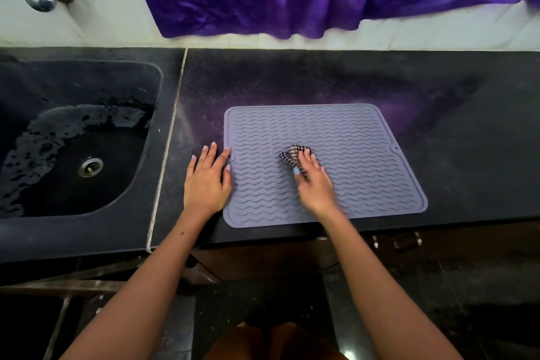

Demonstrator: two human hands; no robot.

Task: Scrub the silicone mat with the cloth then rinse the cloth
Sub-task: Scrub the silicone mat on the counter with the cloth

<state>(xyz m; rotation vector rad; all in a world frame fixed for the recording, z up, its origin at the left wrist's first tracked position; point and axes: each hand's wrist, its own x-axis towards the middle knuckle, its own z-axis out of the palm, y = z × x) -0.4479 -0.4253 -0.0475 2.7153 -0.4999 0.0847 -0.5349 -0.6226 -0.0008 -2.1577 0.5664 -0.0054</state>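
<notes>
The right hand (314, 184) presses a checked cloth (295, 155) onto the middle of the grey mat (350, 137), fingers bent over it. The left hand (208, 181) lies flat with fingers spread on the mat's left edge. The mat lies at the front edge of the black counter (453, 114), right of the wet sink (73, 137).

1. No text, label, brand, number or sign could be read anywhere in the view.
2. The silicone mat (350, 137) bore only a raised wave pattern, with no lettering that could be made out.
</notes>
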